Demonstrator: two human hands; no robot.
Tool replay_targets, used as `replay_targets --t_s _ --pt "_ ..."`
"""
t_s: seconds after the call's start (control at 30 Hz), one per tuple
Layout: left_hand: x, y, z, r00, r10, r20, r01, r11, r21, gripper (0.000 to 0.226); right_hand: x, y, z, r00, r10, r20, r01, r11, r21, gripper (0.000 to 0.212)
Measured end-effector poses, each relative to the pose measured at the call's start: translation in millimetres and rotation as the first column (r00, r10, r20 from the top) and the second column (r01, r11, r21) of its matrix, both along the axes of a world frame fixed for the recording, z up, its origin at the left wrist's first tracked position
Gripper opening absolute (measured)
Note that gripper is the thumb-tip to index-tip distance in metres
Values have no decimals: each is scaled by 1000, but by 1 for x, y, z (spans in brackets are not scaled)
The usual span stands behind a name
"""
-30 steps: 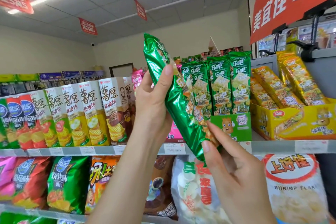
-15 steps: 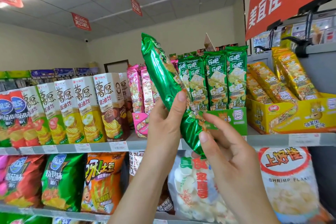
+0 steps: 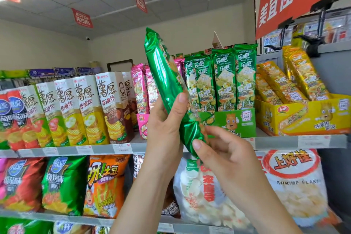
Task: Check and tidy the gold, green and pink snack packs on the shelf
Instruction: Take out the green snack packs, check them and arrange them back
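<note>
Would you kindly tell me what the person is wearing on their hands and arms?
The left hand and right hand are bare: no gloves, rings, watch or bracelet show, and no sleeve covers the visible forearms. Nails look short and unpainted.

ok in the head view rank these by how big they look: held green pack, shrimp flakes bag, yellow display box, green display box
1. shrimp flakes bag and held green pack: about alike, and the pack is nearer the camera, so unranked
2. yellow display box
3. green display box
</note>
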State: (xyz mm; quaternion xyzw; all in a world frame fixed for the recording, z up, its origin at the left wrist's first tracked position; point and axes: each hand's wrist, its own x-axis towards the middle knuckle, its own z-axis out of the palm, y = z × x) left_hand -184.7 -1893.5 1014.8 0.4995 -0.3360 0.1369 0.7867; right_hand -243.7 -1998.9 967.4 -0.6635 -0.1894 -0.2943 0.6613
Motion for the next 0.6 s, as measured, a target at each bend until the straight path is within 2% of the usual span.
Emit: replay_targets --t_s 0.1,0.2,0.27,0.37,0.47,0.53,0.6 --pt "-3 -2 -9 998 -60 32 58 996 67 22 1 -1 5 998 57 -21 -54 988 143 26" --pt "-5 -2 -18 997 -61 43 57 994 97 27 0 -1 6 998 55 -34 -47 976 211 47" --pt "-7 0 -19 999 -14 33 11 997 82 23 0 -1 5 997 71 -32 -63 977 201 56" --pt "-9 3 -16 1000 21 1 -21 999 28 15 0 1 1 998 69 -5 -68 987 146 46" --pt "-11 3 -15 999 33 -14 -32 999 27 10 0 10 -7 994 -99 54 96 994 53 44" --pt "-12 1 -18 998 51 -48 -51 999 1 14 2 12 -15 957 -256 133 263 964 -35 47" --pt "-14 -2 -22 990 82 -114 -87 996 -37 22 2 9 -18 921 -335 197 363 923 -125 48"
